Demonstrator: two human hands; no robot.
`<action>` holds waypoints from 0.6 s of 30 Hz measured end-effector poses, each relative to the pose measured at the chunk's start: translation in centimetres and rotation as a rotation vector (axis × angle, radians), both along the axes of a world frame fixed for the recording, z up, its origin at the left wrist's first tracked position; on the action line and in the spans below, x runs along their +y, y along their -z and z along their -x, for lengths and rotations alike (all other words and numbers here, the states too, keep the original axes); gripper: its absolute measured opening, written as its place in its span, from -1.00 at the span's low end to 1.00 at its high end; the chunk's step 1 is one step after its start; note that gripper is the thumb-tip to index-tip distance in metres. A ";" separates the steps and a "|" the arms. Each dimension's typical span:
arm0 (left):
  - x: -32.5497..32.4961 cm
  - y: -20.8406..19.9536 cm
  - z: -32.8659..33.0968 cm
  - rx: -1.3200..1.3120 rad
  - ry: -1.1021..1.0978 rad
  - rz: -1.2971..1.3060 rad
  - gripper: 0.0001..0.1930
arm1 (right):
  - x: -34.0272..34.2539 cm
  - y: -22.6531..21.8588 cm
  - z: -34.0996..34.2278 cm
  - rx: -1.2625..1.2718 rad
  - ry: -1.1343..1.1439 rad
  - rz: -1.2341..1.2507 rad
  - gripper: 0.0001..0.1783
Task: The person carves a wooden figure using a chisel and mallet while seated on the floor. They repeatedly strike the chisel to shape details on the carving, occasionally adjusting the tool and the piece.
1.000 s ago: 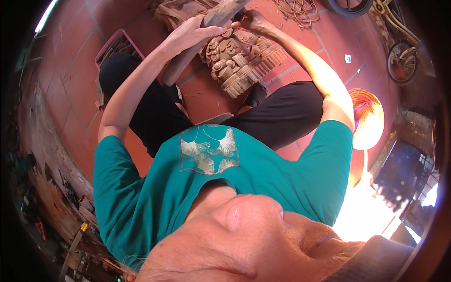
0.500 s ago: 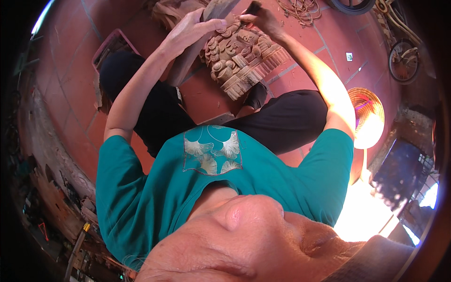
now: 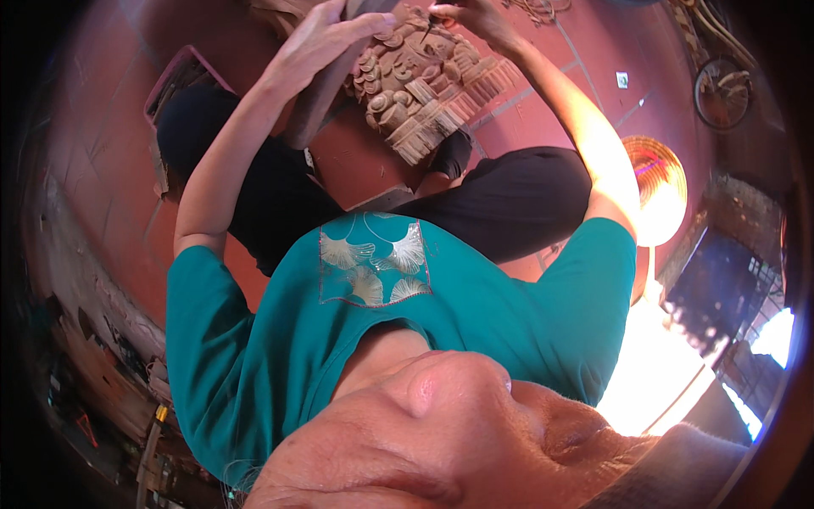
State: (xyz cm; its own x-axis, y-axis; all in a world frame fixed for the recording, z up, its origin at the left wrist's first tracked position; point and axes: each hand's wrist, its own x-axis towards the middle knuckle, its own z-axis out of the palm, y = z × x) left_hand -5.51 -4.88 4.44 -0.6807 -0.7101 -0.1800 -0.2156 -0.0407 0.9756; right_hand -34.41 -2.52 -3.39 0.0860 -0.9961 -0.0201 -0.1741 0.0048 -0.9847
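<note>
At the top of the head view, my left hand (image 3: 318,44) lies over a thick wooden beam (image 3: 320,103). Its thumb stretches out across the wood toward a carved wooden piece (image 3: 424,85); the fingertips reach the picture's upper edge. The carving is brown, with rounded relief shapes and a ridged, stepped lower edge, and it lies tilted beyond my crossed legs. My right hand (image 3: 479,19) is closed in a pinch on a thin dark tool (image 3: 428,30), whose tip points down at the carving's upper part. The tool's upper end is out of view, so its kind is unclear.
A pink-rimmed crate (image 3: 185,64) stands beside my left knee on the red tiled floor (image 3: 93,187). At the right are a woven straw hat (image 3: 657,191) and a small wheel (image 3: 722,92). A cord (image 3: 536,8) lies coiled beyond my right hand.
The whole view has shifted slightly, so hands and carving sit higher and further left. My right hand has turned, and the dark tool now points down onto the carving.
</note>
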 end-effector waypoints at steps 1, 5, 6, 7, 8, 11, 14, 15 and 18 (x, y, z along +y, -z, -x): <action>0.0 -0.1 0.0 -0.015 -0.023 0.006 -0.57 | 0.0 0.0 0.1 0.107 -0.007 0.007 -0.86; -0.4 -0.2 0.0 -0.019 0.025 -0.049 -0.60 | 1.0 -0.5 0.8 0.166 0.047 -0.001 -0.85; -0.6 -0.1 0.0 -0.050 0.013 -0.074 -0.60 | 1.0 -0.7 0.9 0.230 0.050 0.033 -0.81; -0.5 -0.2 0.1 -0.036 0.018 -0.088 -0.60 | 1.4 -1.1 1.4 0.265 0.072 0.014 -0.78; -0.3 -0.5 0.0 -0.021 0.023 -0.102 -0.59 | 1.8 -1.8 2.2 0.302 0.093 -0.006 -0.75; -0.7 -0.2 -0.4 -0.005 0.066 -0.076 -0.55 | 4.1 -3.2 2.3 0.268 0.292 -0.023 -0.68; -0.2 0.3 0.1 0.059 0.048 -0.101 -0.59 | 6.4 -4.3 4.9 0.124 0.224 0.053 -0.73; 0.3 0.0 0.2 0.069 0.033 -0.129 -0.60 | 7.0 -4.0 5.3 0.104 0.279 0.044 -0.74; 1.0 -0.4 0.7 0.084 0.037 -0.171 -0.63 | 8.5 -3.8 6.7 0.032 0.387 0.024 -0.76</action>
State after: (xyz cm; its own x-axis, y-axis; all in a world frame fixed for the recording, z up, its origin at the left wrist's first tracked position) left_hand -6.22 -3.91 4.81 -0.7235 -0.6481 -0.2379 -0.1386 -0.2012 0.9697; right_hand -41.09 6.02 0.37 -0.2970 -0.9548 0.0069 -0.1942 0.0534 -0.9795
